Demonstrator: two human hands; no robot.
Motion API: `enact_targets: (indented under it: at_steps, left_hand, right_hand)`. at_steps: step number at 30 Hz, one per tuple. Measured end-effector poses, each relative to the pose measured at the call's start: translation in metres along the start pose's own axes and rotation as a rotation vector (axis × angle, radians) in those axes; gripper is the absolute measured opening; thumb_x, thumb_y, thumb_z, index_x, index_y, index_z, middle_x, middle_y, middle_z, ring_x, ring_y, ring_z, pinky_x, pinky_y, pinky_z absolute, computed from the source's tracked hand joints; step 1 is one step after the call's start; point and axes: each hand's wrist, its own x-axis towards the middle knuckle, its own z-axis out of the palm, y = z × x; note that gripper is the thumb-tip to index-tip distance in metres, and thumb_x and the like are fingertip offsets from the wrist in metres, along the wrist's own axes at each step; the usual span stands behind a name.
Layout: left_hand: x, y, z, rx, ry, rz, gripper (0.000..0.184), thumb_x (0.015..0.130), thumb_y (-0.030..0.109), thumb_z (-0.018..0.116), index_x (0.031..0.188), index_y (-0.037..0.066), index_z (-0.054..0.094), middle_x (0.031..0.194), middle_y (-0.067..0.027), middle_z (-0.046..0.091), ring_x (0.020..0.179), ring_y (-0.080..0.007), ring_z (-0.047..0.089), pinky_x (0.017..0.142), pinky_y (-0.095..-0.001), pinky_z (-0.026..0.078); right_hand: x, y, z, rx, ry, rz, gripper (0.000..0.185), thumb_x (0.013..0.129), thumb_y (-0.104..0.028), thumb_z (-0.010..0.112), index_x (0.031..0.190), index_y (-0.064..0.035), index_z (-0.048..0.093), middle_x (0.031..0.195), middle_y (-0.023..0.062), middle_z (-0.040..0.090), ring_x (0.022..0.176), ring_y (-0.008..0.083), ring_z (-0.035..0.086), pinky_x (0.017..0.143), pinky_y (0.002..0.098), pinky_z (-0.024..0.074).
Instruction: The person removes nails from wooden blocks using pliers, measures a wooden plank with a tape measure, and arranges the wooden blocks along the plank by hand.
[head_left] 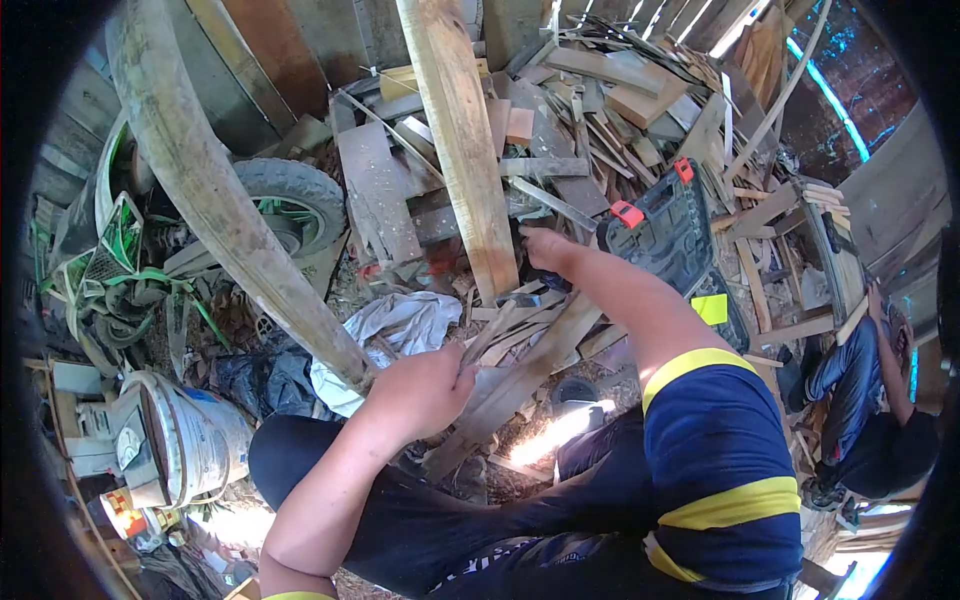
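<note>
My left hand (418,392) is closed in a fist in front of my lap, beside a long wooden board (530,375). What it grips, if anything, is hidden by the fingers. My right arm reaches forward, and my right hand (545,247) is curled low among the scrap wood, next to the foot of an upright wooden post (465,150). Something dark shows at its fingertips, too covered to name. Right of that hand lies an open black tool case (655,235) with red latches.
A curved timber (200,170) leans across the left. Behind it stand a motorbike wheel (290,205) and a white bucket (205,440). Scrap wood (640,100) is heaped at the back. Another person (865,370) crouches at the far right, a hand on wooden slats.
</note>
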Motion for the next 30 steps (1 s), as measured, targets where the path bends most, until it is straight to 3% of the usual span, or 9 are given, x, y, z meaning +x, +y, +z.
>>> enact_targets:
  at_steps: [2,5,8,13,18,22,26,27,30]
  left_hand:
    - [-0.002,0.002,0.000,0.008,-0.003,-0.007,0.039,0.107,0.036,0.055,0.111,-0.001,0.065,0.097,-0.0283,0.073,0.094,-0.0510,0.070,0.085,-0.0604,0.054]
    - [-0.006,0.001,0.009,0.003,-0.002,0.012,0.039,0.107,0.035,0.055,0.110,-0.002,0.065,0.094,-0.0289,0.073,0.092,-0.0511,0.070,0.083,-0.0607,0.054]
    - [-0.009,-0.001,0.009,-0.004,-0.015,0.055,0.039,0.107,0.035,0.056,0.108,-0.002,0.065,0.090,-0.0294,0.072,0.089,-0.0514,0.070,0.082,-0.0614,0.053]
    - [-0.010,-0.002,0.005,-0.011,-0.075,0.067,0.038,0.107,0.035,0.057,0.106,-0.002,0.064,0.087,-0.0289,0.072,0.086,-0.0514,0.070,0.079,-0.0625,0.053]
    - [0.005,-0.010,0.004,-0.009,-0.083,0.046,0.036,0.106,0.035,0.058,0.106,-0.001,0.063,0.087,-0.0276,0.073,0.086,-0.0508,0.071,0.079,-0.0616,0.054]
    - [0.012,-0.017,0.004,-0.024,-0.075,0.043,0.035,0.106,0.034,0.059,0.107,0.000,0.063,0.087,-0.0268,0.073,0.086,-0.0505,0.072,0.080,-0.0613,0.055]
    - [0.012,-0.019,0.007,0.012,-0.005,0.033,0.033,0.105,0.031,0.060,0.106,-0.001,0.063,0.082,-0.0252,0.074,0.080,-0.0476,0.073,0.075,-0.0595,0.057]
    - [0.011,-0.016,0.008,0.041,0.008,0.008,0.032,0.105,0.031,0.061,0.106,-0.001,0.063,0.081,-0.0245,0.074,0.078,-0.0466,0.074,0.073,-0.0588,0.058]
    - [0.013,-0.019,0.017,0.104,0.054,-0.055,0.032,0.104,0.030,0.062,0.106,-0.002,0.064,0.078,-0.0223,0.074,0.074,-0.0440,0.075,0.070,-0.0564,0.060]
  right_hand:
    - [-0.014,0.008,-0.011,0.248,0.074,-0.030,0.017,0.095,-0.027,0.066,0.095,-0.0276,0.083,0.114,-0.0059,0.080,0.115,0.0147,0.070,0.114,0.0345,0.0421]
    - [-0.022,-0.007,0.004,0.217,0.428,-0.005,0.013,0.090,-0.026,0.069,0.084,-0.0296,0.080,0.098,-0.0090,0.077,0.111,0.0140,0.069,0.105,0.0355,0.0474]
    - [-0.046,0.007,0.006,0.320,0.571,-0.087,0.008,0.084,-0.025,0.069,0.082,-0.0268,0.077,0.093,-0.0084,0.072,0.111,0.0161,0.065,0.101,0.0377,0.0468]
    - [-0.056,0.002,0.004,0.435,0.477,0.101,0.010,0.088,-0.024,0.066,0.082,-0.0259,0.074,0.094,-0.0085,0.070,0.114,0.0142,0.063,0.110,0.0452,0.0470]
    - [-0.064,0.004,-0.017,0.545,0.494,0.232,0.017,0.093,-0.026,0.065,0.093,-0.0269,0.082,0.117,0.0042,0.068,0.128,0.0250,0.060,0.108,0.0504,0.0470]
    - [-0.063,-0.016,-0.033,0.775,0.270,0.455,0.025,0.098,-0.029,0.061,0.104,-0.0252,0.084,0.129,0.0101,0.065,0.131,0.0324,0.059,0.111,0.0507,0.0452]
    - [-0.057,-0.034,-0.027,0.925,0.186,0.471,0.029,0.098,-0.027,0.057,0.100,-0.0162,0.084,0.125,0.0171,0.071,0.121,0.0363,0.067,0.107,0.0530,0.0491]
    - [-0.057,-0.034,-0.027,0.984,0.203,0.497,0.027,0.092,-0.026,0.061,0.104,-0.0138,0.082,0.119,0.0198,0.073,0.118,0.0369,0.069,0.102,0.0508,0.0518]
    - [-0.050,-0.024,-0.031,1.116,0.071,0.596,0.028,0.093,-0.028,0.061,0.102,-0.0094,0.080,0.109,0.0188,0.077,0.106,0.0363,0.074,0.100,0.0507,0.0535]
